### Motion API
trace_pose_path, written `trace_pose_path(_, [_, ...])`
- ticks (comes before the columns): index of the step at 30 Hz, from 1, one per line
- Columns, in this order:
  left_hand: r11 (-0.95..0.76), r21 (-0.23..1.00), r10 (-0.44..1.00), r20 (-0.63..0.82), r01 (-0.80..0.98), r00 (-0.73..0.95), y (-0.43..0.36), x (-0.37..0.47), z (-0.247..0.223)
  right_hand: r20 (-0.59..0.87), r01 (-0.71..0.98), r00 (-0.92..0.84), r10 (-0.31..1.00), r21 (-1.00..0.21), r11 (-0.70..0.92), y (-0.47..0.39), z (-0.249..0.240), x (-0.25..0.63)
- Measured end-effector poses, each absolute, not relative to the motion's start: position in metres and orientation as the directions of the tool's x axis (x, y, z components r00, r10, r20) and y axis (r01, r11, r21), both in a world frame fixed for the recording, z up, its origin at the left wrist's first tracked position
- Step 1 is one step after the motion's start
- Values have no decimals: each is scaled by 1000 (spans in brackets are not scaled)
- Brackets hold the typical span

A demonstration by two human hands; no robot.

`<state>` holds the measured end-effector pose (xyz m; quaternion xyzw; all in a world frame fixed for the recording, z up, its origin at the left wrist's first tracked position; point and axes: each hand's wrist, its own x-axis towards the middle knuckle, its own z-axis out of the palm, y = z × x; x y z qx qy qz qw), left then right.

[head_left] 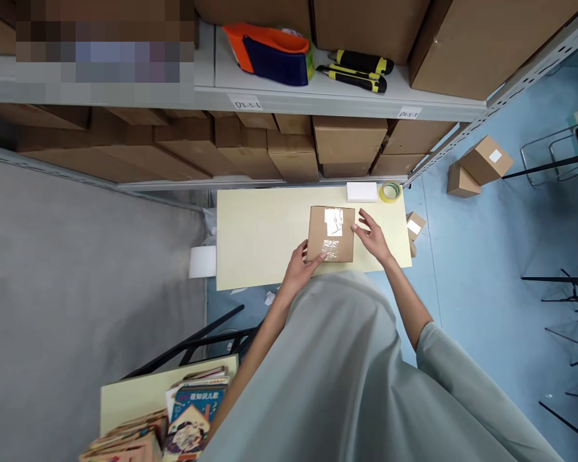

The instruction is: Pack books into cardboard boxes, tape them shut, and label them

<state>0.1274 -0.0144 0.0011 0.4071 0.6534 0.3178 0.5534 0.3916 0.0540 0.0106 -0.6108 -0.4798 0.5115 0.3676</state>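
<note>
A small brown cardboard box with a white label and clear tape on its top lies on the pale yellow table. My left hand grips its lower left corner, the thumb on top and the fingers at the side. Beside the upper right edge is my right hand, its fingers apart and the thumb tip at the box's edge. Behind the box, a white box and a roll of yellow-green tape rest at the table's back edge.
Shelves full of cartons stand beyond the table, with utility knives and an orange and blue tool above. At lower left are books on another table. Cartons lie on the floor at right.
</note>
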Motion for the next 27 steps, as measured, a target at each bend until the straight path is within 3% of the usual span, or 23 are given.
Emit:
trace_pose_path(7, [759, 642, 642, -766, 108, 34, -18, 119, 22, -198, 185, -138, 970, -968, -171, 87, 11, 383])
trace_pose_path(12, [726, 687, 687, -726, 28, -9, -6, 114, 37, -101, 261, -87, 991, -962, -75, 54, 44, 382])
trace_pose_path(18, [700, 714, 714, -698, 24, -63, 16, 104, 19, 32, 490, -93, 995, -869, 74, 0, 81, 358])
trace_pose_path(24, [596, 797, 786, -553, 98, -278, 45, 70, -14, -33, 467, -346, 938, -873, 142, -27, 63, 318])
trace_pose_path(27, [581, 799, 807, -541, 155, -237, 50, 55, -23, -103, 519, -266, 958, -853, 53, -23, 47, 328])
